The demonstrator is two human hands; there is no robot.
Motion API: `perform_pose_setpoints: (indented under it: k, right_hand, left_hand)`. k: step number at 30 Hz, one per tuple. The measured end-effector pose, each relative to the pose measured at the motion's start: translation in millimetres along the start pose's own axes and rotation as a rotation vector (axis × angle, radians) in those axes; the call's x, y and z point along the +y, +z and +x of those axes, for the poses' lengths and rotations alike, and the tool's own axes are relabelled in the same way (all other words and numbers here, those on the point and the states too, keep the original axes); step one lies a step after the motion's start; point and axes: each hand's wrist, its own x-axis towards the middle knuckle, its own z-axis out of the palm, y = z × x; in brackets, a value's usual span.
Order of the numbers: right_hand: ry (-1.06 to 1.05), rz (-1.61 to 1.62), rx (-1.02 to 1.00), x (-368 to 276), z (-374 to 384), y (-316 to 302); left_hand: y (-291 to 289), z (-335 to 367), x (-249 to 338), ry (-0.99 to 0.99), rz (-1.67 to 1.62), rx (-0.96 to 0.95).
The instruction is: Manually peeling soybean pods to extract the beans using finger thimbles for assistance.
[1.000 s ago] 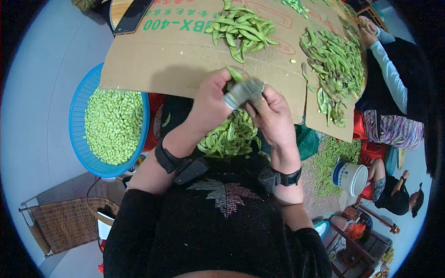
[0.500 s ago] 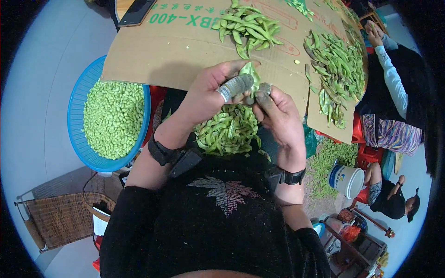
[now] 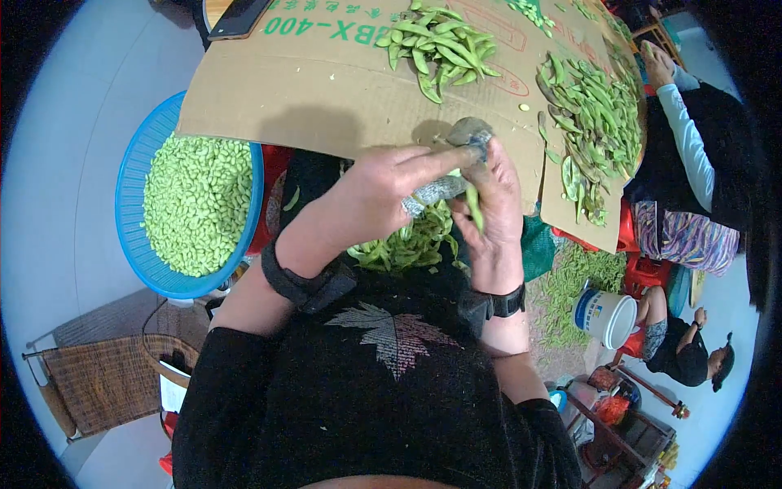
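My two hands meet above the near edge of a cardboard sheet (image 3: 244, 106). A green bean pod (image 3: 474, 208) lies against the palm side of my right hand (image 3: 498, 200), held by its curled fingers. My left hand (image 3: 379, 191) closes in from the left, its grey-wrapped thumb pressed to the pod's upper end and its index finger reaching my right fingertips. Grey cloth covers also wrap some fingertips. Below the hands, on my lap, a heap of opened pods (image 3: 407, 240) is partly hidden. Whole pods (image 3: 444, 49) are piled on the cardboard beyond.
Left of me stands a blue basket (image 3: 124, 204) full of shelled beans (image 3: 199, 204). More pods (image 3: 595, 122) cover the cardboard's right side. A dark phone (image 3: 238, 18) lies at the far left edge. A white bucket (image 3: 611, 318), a wicker chair (image 3: 106, 379) and two other people are around.
The pod between my fingers has turned from upright and split-looking to hanging along my right palm. My left hand has shifted right, its index finger now across to my right fingertips.
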Motion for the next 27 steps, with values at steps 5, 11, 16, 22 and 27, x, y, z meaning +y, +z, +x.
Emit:
perform_pose_setpoints:
  k: [5,11,16,22,27]
  right_hand:
    - [0.114,0.354,0.03,1.3,-1.4,10.6]
    - [-0.094,-1.165,-0.191,-21.4,24.3,-4.7]
    - [-0.405,-2.031,0.109,-3.7,74.2,-0.3]
    - [-0.538,-2.05,0.188,-8.3,64.6,-4.8]
    - [-0.251,-1.29,0.183,-17.9,45.7,-10.7]
  left_hand:
    - [-0.7,-12.4,5.6,-0.159,0.058,-0.021]
    - [-13.7,-10.6,-19.3,-0.678,-1.011,0.727]
    - [-21.8,-10.5,-21.0,-0.764,-1.147,0.529]
    - [-16.6,-5.3,-18.5,-0.583,-0.509,0.315]
    - [-9.2,12.8,-22.1,-0.233,0.115,0.111]
